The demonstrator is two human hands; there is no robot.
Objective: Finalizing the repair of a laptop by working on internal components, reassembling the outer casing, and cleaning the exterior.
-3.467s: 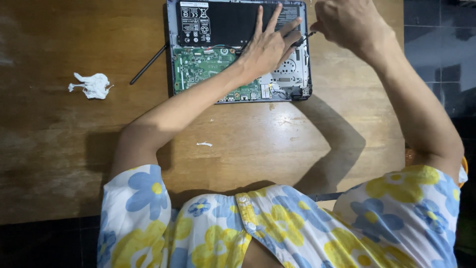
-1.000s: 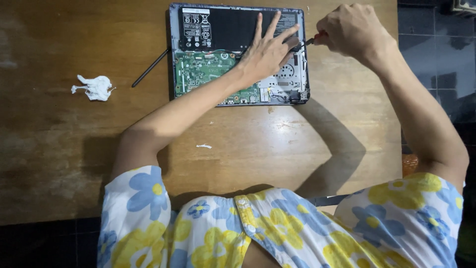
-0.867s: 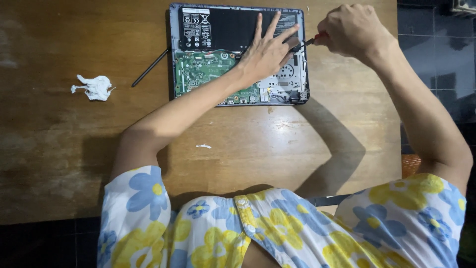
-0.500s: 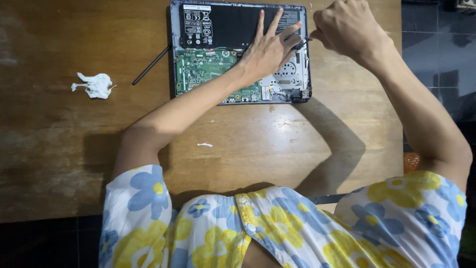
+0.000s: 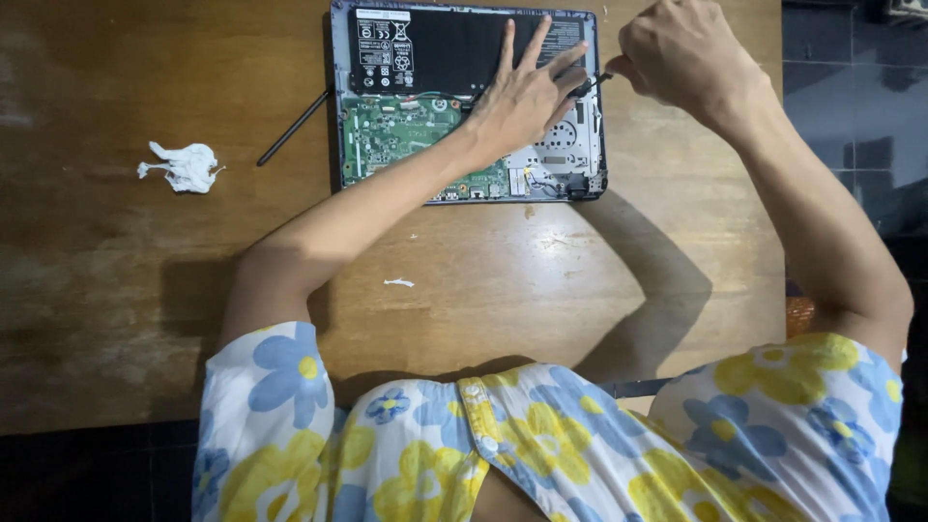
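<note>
Presently: left hand [image 5: 527, 97] spread flat, pinning opened laptop [image 5: 469, 101] steady; right hand [image 5: 681, 53] fisted on screwdriver [image 5: 592, 84] (tip at laptop's right edge).

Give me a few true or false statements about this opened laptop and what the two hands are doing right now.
1. The left hand lies flat with spread fingers on the opened laptop. True.
2. The right hand is empty. False: it grips a screwdriver.
3. A crumpled white tissue lies on the wooden table, left of the laptop. True.
4. The thin black stick lies on the circuit board. False: it rests on the table at the laptop's left edge.
</note>
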